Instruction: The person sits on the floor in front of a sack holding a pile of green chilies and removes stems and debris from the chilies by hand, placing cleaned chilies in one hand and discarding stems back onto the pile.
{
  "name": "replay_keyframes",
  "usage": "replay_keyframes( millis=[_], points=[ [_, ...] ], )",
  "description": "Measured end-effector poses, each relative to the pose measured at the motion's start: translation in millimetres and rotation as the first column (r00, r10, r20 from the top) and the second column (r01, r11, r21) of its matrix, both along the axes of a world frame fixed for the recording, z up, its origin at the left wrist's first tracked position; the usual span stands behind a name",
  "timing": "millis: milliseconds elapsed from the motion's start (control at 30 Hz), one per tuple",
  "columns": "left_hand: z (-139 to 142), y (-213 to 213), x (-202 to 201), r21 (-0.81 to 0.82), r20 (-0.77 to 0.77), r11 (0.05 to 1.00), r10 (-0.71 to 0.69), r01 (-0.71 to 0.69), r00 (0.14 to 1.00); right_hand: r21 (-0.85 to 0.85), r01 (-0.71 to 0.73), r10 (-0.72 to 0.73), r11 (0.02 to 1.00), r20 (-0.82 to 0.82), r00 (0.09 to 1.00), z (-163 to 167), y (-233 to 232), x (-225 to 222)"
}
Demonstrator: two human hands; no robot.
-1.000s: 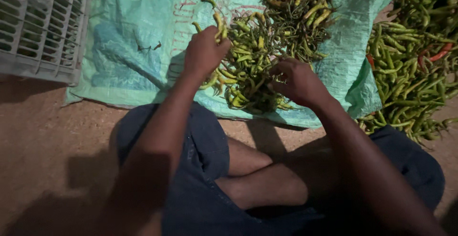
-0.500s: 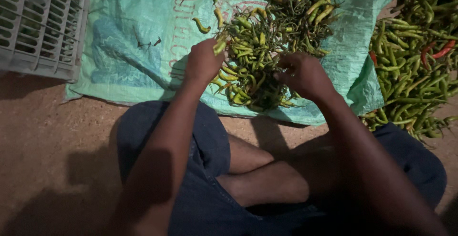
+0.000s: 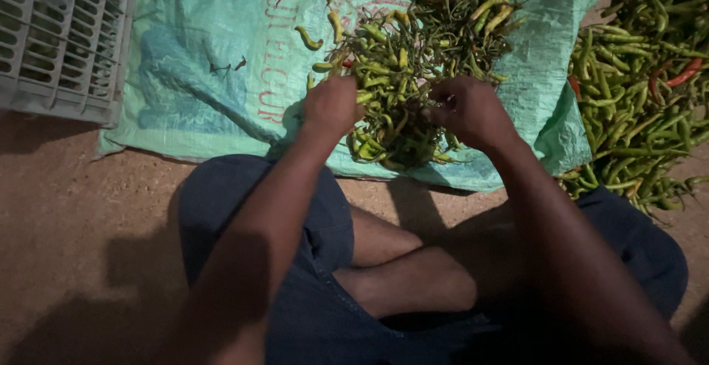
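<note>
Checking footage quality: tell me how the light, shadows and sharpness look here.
Head view: dim, warm light; the chilli pile and teal sack are lit best. Forearms and lap are deep in shadow, and dark shadows fall on the sandy ground. Left hand and right hand look slightly soft.

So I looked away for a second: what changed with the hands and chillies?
The left hand drew back from the far chillies toward the body; the right hand shifted a little left. Both rest on the chilli pile; their grip is hidden. Sack and crate stayed put.
</note>
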State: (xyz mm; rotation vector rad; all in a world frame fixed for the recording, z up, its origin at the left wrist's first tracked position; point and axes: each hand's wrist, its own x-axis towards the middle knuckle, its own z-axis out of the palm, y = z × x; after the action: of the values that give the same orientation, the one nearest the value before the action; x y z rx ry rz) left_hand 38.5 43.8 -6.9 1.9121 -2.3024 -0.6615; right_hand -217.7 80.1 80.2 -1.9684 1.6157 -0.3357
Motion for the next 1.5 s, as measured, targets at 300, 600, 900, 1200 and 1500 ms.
replay_keyframes(
  millis=[300,600,900,1200,1500],
  points=[
    [8,-18,29,0.217,-0.377,0.958,0.258,-0.186,0.889,0.302,0.046,0.102,0.952,-0.456,0.884,-39,13,14],
    [25,-7,47,0.204,-0.042,0.955,0.226,-0.213,0.973,-0.054,-0.039,0.011,0.998,-0.446,0.895,-93,35,15],
    [-11,-5,21,0.112,-0.04,0.983,0.15,-0.144,0.988,-0.118,0.301,-0.301,0.946,0.018,0.953,-71,-19,-13],
    [29,-32,9,0.645,-0.714,0.76,0.566,0.074,0.412,0.572,0.233,-0.575,0.786,0.539,0.615,-55,-50,-30],
    [11,-30,-19,0.666,-0.743,0.729,0.63,0.159,0.224,0.468,0.218,-0.468,0.856,0.523,0.712,-24,-50,-14]
  ],
)
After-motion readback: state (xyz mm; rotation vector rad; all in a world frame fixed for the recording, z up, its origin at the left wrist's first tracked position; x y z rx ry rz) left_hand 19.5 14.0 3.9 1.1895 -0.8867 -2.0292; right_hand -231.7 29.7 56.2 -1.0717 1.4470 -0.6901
